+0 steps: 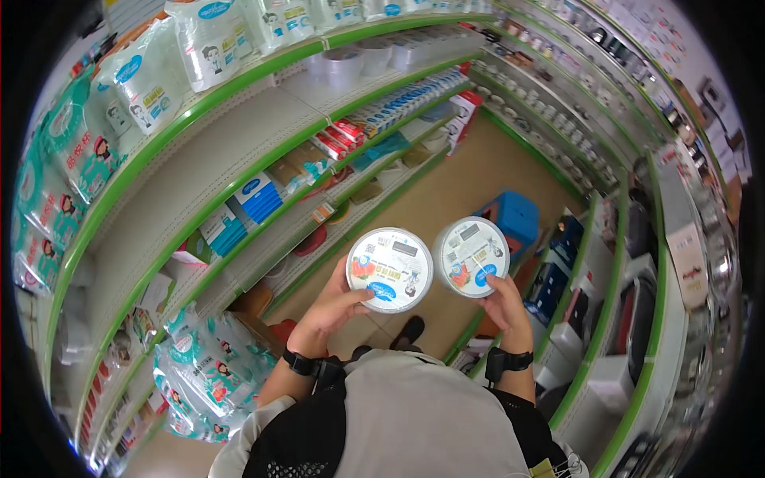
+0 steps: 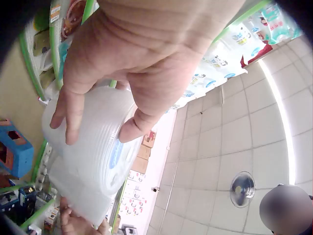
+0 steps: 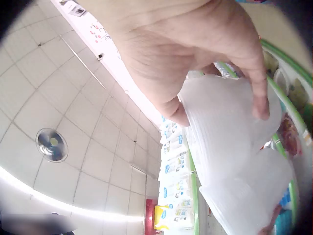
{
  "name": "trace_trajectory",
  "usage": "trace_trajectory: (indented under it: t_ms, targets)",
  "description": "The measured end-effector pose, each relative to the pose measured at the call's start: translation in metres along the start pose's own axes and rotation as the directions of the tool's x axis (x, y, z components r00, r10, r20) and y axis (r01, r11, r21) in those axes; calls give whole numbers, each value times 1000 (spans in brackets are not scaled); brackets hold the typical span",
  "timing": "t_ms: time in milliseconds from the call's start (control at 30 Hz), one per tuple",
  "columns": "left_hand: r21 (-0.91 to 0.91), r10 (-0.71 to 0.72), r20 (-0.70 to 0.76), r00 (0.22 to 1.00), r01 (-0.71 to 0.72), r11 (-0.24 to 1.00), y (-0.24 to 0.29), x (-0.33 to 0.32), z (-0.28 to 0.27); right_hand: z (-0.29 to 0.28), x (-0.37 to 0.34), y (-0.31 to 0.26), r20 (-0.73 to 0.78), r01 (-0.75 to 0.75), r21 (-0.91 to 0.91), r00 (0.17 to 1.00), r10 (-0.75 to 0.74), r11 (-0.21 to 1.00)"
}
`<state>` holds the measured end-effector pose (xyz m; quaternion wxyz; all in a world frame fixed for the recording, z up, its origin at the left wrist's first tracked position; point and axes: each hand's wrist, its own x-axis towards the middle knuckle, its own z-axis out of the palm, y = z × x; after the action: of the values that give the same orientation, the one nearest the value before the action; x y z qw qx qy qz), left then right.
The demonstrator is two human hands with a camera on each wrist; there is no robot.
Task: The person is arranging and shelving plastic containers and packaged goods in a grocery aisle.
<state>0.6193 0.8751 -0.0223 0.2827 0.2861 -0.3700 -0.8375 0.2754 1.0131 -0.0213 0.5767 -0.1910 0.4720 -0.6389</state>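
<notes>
In the head view my left hand (image 1: 328, 312) grips a stack of round clear plastic food containers (image 1: 389, 271), its thumb over the printed lid label. The left wrist view shows this stack (image 2: 90, 132) from the side, many thin rims nested together, with fingers curled round it. My right hand (image 1: 508, 307) holds a second, smaller-looking packed stack (image 1: 472, 256), thumb on its label and fingers behind. From the right wrist, that stack (image 3: 220, 117) appears frosted white between thumb and fingers. The two stacks are side by side in front of my chest, labels facing up.
Green-edged shelves (image 1: 239, 187) curve along the left, holding bagged cups (image 1: 211, 48), boxes and more round containers (image 1: 343, 68). Bagged teal-printed cups (image 1: 211, 374) are low at the left. A blue stool (image 1: 510, 219) stands on the floor; more shelves (image 1: 598, 334) line the right.
</notes>
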Motion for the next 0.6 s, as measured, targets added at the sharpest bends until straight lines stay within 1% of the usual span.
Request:
trace_trajectory:
  t_ms: [100, 133, 267, 333, 367, 433, 467, 500, 567, 600]
  targets:
    - [-36, 74, -58, 996, -76, 996, 3, 40, 12, -22, 57, -16, 58, -50, -6, 997, 50, 999]
    - [-37, 95, -83, 992, -99, 994, 6, 53, 16, -29, 81, -23, 98, -49, -15, 994, 50, 999]
    - [-76, 188, -195, 963, -206, 976, 19, 103, 40, -40, 149, -70, 210, -71, -20, 975, 74, 997]
    - [-96, 237, -259, 936, -269, 958, 33, 124, 51, -49, 183, -94, 259, -90, -9, 962, 89, 996]
    - [-88, 243, -271, 931, -276, 957, 41, 135, 51, -54, 199, -105, 276, -96, 4, 957, 91, 995]
    - [-53, 303, -355, 884, -343, 938, 58, 158, 47, -65, 237, -122, 313, -107, 7, 945, 99, 994]
    - [-68, 341, -395, 853, -397, 915, 73, 167, 58, -71, 250, -127, 326, -117, 7, 939, 108, 993]
    - [-36, 375, -403, 835, -424, 905, 87, 183, 54, -76, 264, -134, 328, -122, 7, 938, 113, 993]
    - [-2, 447, -452, 772, -502, 865, 115, 210, 47, -81, 288, -146, 363, -117, 0, 925, 109, 993]
    - [-5, 458, -465, 758, -519, 854, 128, 219, 41, -84, 297, -149, 365, -122, 0, 924, 113, 993]
